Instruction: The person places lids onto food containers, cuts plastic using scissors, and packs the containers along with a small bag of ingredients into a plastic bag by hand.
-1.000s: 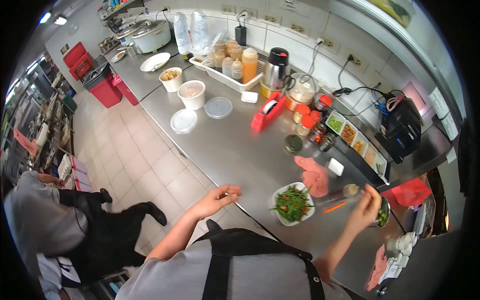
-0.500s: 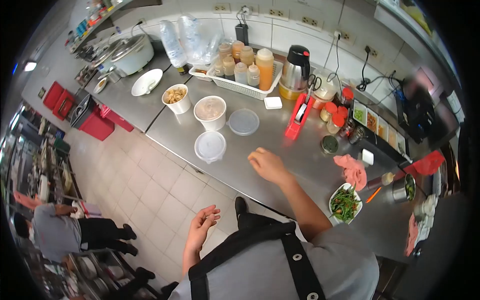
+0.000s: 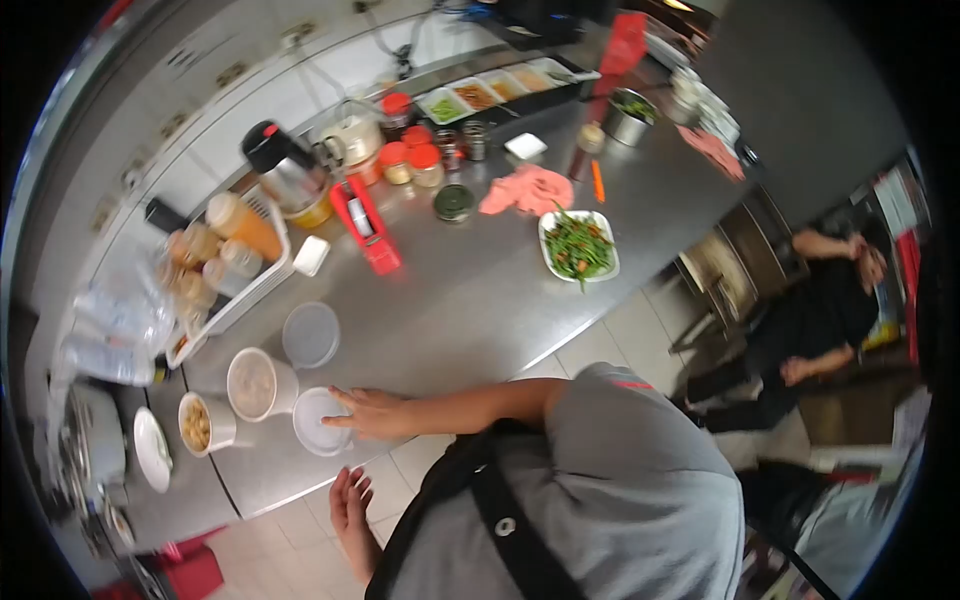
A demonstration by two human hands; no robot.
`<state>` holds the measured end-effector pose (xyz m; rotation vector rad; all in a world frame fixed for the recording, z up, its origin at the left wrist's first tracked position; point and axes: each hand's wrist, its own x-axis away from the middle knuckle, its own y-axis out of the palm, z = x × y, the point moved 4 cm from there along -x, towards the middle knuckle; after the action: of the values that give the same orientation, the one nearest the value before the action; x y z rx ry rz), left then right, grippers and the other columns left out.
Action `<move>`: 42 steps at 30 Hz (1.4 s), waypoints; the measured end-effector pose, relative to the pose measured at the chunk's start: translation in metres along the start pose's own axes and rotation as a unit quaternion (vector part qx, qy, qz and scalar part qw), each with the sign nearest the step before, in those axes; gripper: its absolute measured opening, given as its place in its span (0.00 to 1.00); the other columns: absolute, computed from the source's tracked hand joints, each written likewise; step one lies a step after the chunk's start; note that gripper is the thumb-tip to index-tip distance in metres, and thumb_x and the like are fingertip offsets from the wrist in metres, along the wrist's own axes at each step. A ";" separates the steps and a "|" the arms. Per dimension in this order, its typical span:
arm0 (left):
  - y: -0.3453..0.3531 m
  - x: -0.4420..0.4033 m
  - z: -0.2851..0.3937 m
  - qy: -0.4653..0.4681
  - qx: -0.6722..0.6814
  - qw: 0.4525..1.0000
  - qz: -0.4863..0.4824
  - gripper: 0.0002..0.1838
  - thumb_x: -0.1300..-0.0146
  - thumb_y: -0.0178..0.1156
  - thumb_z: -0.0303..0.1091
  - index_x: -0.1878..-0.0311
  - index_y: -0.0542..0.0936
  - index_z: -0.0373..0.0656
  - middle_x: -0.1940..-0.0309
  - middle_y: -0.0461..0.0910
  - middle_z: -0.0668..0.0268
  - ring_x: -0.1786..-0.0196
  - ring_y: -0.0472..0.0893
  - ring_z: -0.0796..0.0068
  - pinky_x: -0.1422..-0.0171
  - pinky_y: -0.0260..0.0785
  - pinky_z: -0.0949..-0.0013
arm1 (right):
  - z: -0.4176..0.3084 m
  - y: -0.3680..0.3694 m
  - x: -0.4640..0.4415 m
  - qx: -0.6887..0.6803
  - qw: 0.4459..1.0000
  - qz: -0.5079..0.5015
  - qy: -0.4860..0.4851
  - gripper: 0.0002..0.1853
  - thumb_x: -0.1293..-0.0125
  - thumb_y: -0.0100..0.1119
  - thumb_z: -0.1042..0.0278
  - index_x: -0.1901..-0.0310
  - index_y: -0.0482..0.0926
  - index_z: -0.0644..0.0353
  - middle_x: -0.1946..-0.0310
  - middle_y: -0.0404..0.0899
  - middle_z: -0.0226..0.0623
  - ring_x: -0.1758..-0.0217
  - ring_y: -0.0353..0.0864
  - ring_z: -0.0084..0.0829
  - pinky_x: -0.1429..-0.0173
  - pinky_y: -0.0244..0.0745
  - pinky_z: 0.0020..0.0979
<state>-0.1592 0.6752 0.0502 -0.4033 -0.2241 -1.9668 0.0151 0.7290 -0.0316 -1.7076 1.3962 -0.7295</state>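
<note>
My right hand [image 3: 372, 413] reaches over the counter, fingers stretched out across the near edge of a round translucent plastic lid [image 3: 318, 424]. Whether the fingertips press on the lid is hard to see. My left hand [image 3: 351, 499] hangs off the counter's front edge, fingers apart and slightly curled, holding nothing. Behind that lid lies a second clear lid [image 3: 311, 335]. Beside them stands an uncovered white tub [image 3: 258, 384] with pale brownish contents. To its left is a smaller white tub [image 3: 203, 422] holding golden chunks.
A white plate [image 3: 152, 450] lies at the left. Along the wall stand a basket [image 3: 240, 300] of sauce bottles, a thermos jug [image 3: 282, 165] and a red tape dispenser [image 3: 366, 226]. A bowl of greens [image 3: 580, 247] sits by a pink cloth [image 3: 528, 190]. Another person [image 3: 800, 320] is at the right.
My view has swung to the right, bringing another person into sight. My right hand has moved to the nearer lid. My left hand still hangs beside the counter.
</note>
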 end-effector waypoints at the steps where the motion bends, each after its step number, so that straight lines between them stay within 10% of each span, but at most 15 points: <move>1: 0.013 -0.011 0.011 0.007 -0.006 0.998 -0.065 0.22 0.28 0.53 0.39 0.36 0.70 0.39 0.43 0.76 0.58 0.44 0.77 0.68 0.36 0.66 0.63 | -0.001 -0.020 0.017 -0.049 0.998 0.030 0.004 0.29 0.37 0.59 0.67 0.33 0.68 0.50 0.29 0.53 0.63 0.35 0.68 0.55 0.33 0.68 0.44; 8: 0.145 -0.052 0.010 0.012 -0.070 0.917 -0.392 0.19 0.30 0.54 0.30 0.37 0.71 0.38 0.45 0.78 0.59 0.46 0.79 0.68 0.39 0.68 0.66 | 0.073 -0.121 0.219 -0.128 0.897 0.286 0.312 0.27 0.36 0.58 0.67 0.34 0.68 0.51 0.32 0.59 0.57 0.32 0.65 0.55 0.33 0.68 0.44; 14: 0.288 -0.007 0.013 0.041 -0.097 0.841 -0.531 0.20 0.28 0.52 0.30 0.36 0.69 0.38 0.44 0.78 0.59 0.44 0.78 0.70 0.38 0.68 0.67 | 0.127 -0.192 0.444 -0.059 0.705 0.514 0.485 0.17 0.36 0.57 0.75 0.45 0.77 0.57 0.42 0.70 0.50 0.50 0.80 0.43 0.47 0.78 0.35; 32: 0.617 0.022 0.024 0.036 -0.043 0.847 -0.529 0.19 0.29 0.52 0.25 0.36 0.68 0.35 0.44 0.78 0.56 0.43 0.77 0.70 0.34 0.65 0.67 | 0.366 -0.455 0.559 -0.119 0.842 0.449 0.275 0.12 0.33 0.56 0.69 0.51 0.80 0.64 0.57 0.81 0.45 0.57 0.82 0.37 0.52 0.77 0.34; 42: 0.783 -0.014 0.099 0.158 -0.079 0.823 -0.540 0.20 0.29 0.53 0.27 0.36 0.68 0.36 0.44 0.79 0.58 0.42 0.77 0.71 0.34 0.65 0.67 | 0.589 -0.633 0.602 -0.145 0.841 0.438 0.282 0.28 0.33 0.61 0.49 0.43 0.75 0.65 0.52 0.82 0.38 0.48 0.78 0.26 0.44 0.71 0.28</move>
<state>0.5751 0.3938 0.1169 0.0001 -0.0615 -3.1536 0.9641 0.3204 0.1746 -0.8419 2.5413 -0.4977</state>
